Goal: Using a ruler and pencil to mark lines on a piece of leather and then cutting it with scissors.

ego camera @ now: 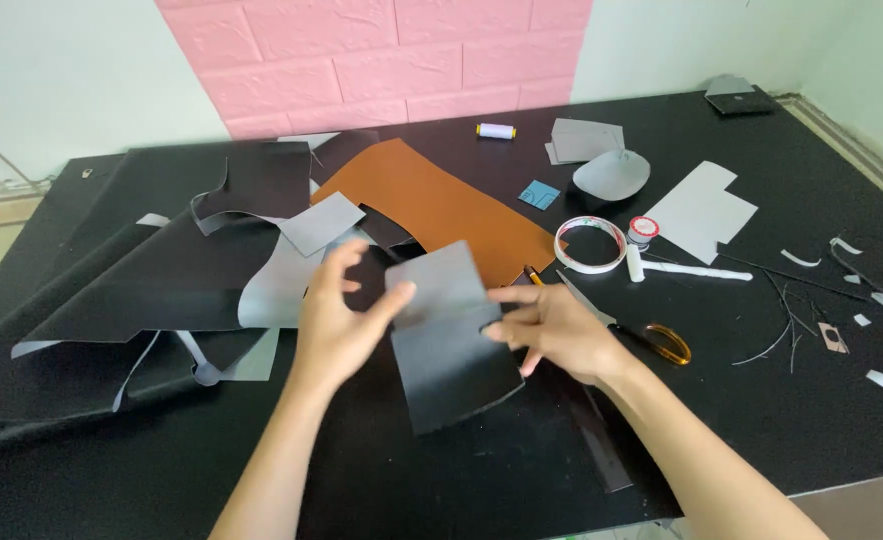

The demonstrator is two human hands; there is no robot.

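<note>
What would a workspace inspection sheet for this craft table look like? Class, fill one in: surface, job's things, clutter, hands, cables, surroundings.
Surface: black table top, largely covered at left.
Job's things: dark grey rectangular leather-like sheet, held above the table.
Clutter: large black sheets, brown curved leather-like piece, white tape ring, orange-handled scissors, yellow-ended thread spool, white paper offcuts.
Hands: left hand grips the sheet's left edge; right hand touches its right edge.
Cables: nothing seen.
Surroundings: pink brick-pattern wall panel, pale wall beside it.
</note>
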